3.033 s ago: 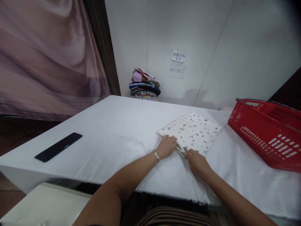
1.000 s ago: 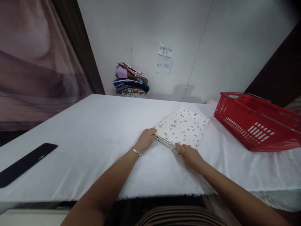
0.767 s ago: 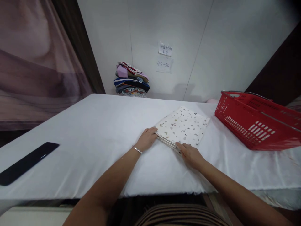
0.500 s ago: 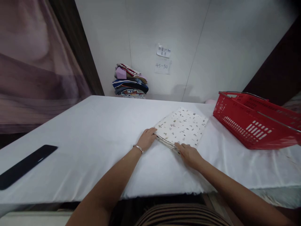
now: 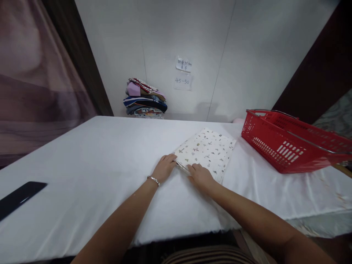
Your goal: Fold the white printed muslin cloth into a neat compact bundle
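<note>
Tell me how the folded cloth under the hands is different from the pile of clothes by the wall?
The folded cloth is one flat white piece with small prints; the pile of clothes is many colours, stacked high. The cloth lies mid-table, touched by both hands; the pile sits untouched against the wall. Both are folded fabric.
</note>
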Demonstrator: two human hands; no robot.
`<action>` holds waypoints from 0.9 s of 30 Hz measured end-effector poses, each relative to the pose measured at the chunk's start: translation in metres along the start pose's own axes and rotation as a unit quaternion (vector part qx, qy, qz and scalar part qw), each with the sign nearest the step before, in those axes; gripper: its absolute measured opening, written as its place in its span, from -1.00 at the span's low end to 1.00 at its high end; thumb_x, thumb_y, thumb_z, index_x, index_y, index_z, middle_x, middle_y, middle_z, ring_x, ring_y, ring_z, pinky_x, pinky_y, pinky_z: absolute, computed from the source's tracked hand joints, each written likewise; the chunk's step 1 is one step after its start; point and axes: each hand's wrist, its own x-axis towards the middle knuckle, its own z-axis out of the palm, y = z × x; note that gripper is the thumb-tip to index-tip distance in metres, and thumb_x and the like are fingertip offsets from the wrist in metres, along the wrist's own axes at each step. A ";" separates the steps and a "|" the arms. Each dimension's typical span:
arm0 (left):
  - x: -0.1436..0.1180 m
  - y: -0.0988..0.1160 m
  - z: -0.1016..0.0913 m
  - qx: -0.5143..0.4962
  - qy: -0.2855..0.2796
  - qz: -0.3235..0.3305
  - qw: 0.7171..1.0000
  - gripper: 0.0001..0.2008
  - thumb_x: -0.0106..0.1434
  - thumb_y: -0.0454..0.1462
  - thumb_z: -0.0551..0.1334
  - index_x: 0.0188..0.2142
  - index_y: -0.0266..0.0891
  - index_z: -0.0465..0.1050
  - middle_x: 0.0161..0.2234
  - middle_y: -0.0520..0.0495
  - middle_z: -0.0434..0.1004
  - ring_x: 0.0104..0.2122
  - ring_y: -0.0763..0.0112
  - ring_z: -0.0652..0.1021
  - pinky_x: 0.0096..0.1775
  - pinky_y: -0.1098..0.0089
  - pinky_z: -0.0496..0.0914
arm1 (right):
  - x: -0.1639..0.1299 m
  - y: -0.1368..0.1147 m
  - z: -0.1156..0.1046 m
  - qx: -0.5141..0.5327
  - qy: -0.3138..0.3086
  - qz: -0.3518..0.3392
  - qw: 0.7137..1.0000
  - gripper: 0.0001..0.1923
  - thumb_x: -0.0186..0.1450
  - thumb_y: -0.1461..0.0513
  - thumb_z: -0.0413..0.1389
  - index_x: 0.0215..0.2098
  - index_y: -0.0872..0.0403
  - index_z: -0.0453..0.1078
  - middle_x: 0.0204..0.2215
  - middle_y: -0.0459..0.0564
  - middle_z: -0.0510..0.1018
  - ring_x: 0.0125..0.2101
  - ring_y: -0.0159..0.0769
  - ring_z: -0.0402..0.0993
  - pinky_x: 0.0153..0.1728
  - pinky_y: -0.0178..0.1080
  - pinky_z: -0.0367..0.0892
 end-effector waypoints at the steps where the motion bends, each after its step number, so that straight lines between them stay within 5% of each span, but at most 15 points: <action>1: 0.000 0.000 0.000 0.002 0.001 -0.002 1.000 -0.77 0.28 -0.38 0.04 -0.28 -0.23 0.48 0.02 -0.14 0.40 0.08 0.21 0.32 0.03 0.15 0.27 | 0.005 -0.001 -0.002 0.011 -0.004 0.001 1.000 -0.67 0.33 0.16 -0.08 0.03 0.09 0.21 -0.08 0.12 0.37 -0.10 -0.15 0.29 -0.20 -0.21 0.23; 8: 0.000 0.003 -0.004 0.002 -0.008 -0.011 1.000 -0.79 0.26 -0.38 0.05 -0.30 -0.23 0.47 0.06 -0.17 0.36 0.07 0.21 0.34 0.03 0.14 0.29 | 0.028 -0.001 -0.003 0.053 -0.020 0.007 0.998 -0.72 0.36 0.14 -0.13 -0.10 0.08 0.32 -0.15 0.08 0.41 -0.21 -0.23 0.40 -0.28 -0.26 0.22; 17: 0.002 -0.003 0.004 0.020 0.033 0.027 0.999 -0.79 0.25 -0.37 0.06 -0.31 -0.22 0.48 0.02 -0.15 0.40 0.04 0.20 0.37 0.01 0.15 0.31 | 0.047 0.019 0.012 0.181 0.050 -0.044 0.981 -0.74 0.31 0.20 -0.08 -0.28 0.08 0.44 -0.30 0.01 0.49 -0.26 -0.28 0.40 -0.23 -0.27 0.22; 22: 0.002 -0.006 0.007 0.010 0.061 0.032 0.998 -0.77 0.27 -0.38 0.02 -0.31 -0.21 0.46 0.01 -0.12 0.41 0.02 0.25 0.39 -0.01 0.17 0.32 | 0.073 0.050 0.019 0.193 0.128 -0.086 0.969 -0.68 0.29 0.30 -0.10 -0.04 0.10 0.35 -0.06 0.08 0.43 -0.01 -0.24 0.27 0.02 -0.19 0.15; 27: 0.002 -0.004 0.005 -0.003 0.067 0.024 0.997 -0.74 0.28 -0.40 -0.01 -0.32 -0.21 0.45 0.04 -0.10 0.38 0.01 0.29 0.39 0.00 0.18 0.32 | 0.099 0.083 0.028 0.138 0.010 -0.002 0.990 -0.39 0.33 -0.03 -0.16 0.25 0.08 0.06 0.27 0.14 0.01 0.25 -0.01 -0.19 0.17 0.10 -0.18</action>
